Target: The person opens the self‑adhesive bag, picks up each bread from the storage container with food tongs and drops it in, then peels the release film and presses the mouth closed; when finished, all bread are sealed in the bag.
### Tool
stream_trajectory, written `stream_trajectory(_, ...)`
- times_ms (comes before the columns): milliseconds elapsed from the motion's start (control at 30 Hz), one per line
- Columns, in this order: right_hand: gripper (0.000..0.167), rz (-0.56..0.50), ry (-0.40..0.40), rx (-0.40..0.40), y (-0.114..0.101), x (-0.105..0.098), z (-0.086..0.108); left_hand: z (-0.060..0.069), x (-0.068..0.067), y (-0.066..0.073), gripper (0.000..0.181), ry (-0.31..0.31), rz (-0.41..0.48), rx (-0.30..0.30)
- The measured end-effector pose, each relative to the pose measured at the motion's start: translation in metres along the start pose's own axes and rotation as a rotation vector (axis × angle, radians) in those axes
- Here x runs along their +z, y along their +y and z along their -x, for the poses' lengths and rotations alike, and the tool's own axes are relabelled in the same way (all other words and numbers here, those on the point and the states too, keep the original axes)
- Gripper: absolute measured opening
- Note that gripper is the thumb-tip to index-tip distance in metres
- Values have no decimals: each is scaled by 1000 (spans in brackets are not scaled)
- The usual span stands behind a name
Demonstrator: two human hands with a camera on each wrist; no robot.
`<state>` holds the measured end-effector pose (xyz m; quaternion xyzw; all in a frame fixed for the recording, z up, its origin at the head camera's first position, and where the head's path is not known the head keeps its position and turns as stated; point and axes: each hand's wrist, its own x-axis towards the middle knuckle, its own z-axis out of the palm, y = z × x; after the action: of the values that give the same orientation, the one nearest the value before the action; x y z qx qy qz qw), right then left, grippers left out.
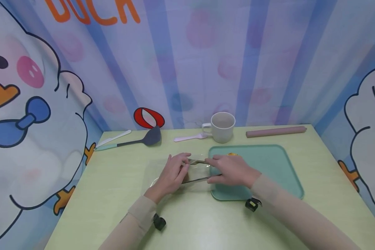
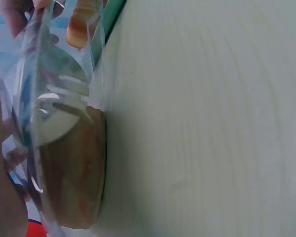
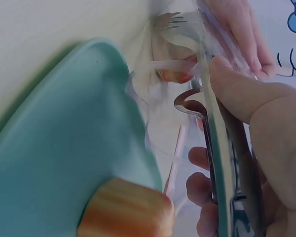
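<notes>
In my right hand [image 1: 232,170] I hold metal tongs [image 1: 197,180], their arms spread apart and pointing left. One tip is fork-shaped, as the right wrist view shows. My left hand [image 1: 173,173] holds the edge of a clear plastic bag [image 1: 151,168] at the tongs' tips. Inside the bag lies a piece of bread [image 2: 71,180], with a metal tip against or very near it. A second bread piece [image 3: 126,210] sits on the green tray [image 1: 268,170], mostly hidden behind my right hand in the head view.
Along the back edge are a white knife [image 1: 114,138], a spatula [image 1: 151,136], a pale purple fork [image 1: 189,138], a white mug [image 1: 222,127] and a pink rolling pin [image 1: 275,131]. A patterned curtain [image 1: 200,62] hangs behind the table.
</notes>
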<state>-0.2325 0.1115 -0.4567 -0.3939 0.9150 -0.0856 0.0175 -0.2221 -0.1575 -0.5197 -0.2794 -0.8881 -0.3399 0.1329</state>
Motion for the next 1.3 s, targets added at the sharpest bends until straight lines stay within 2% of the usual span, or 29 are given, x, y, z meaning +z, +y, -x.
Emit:
stream_trajectory(267, 73, 1, 39, 8, 14, -5, 17, 3, -2, -7, 12, -12, 7, -31)
stream_trajectory(533, 72, -23, 66, 18, 25, -8, 32, 6, -5, -14, 10, -28, 60, -64)
stream_trajectory(733, 73, -28, 87, 49, 40, -14, 50, 8, -5, -19, 8, -37, 89, -59)
stream_trajectory(833, 72, -37, 98, 76, 48, -18, 62, 9, -6, -21, 7, -47, 98, -62)
stream_trajectory(1033, 72, -28, 138, 127, 63, -25, 92, 12, -10, -24, 7, -73, 120, -107)
stream_trajectory(1300, 75, -64, 111, 268, 81, -29, 126, 14, -12, -28, 7, -78, 124, -102)
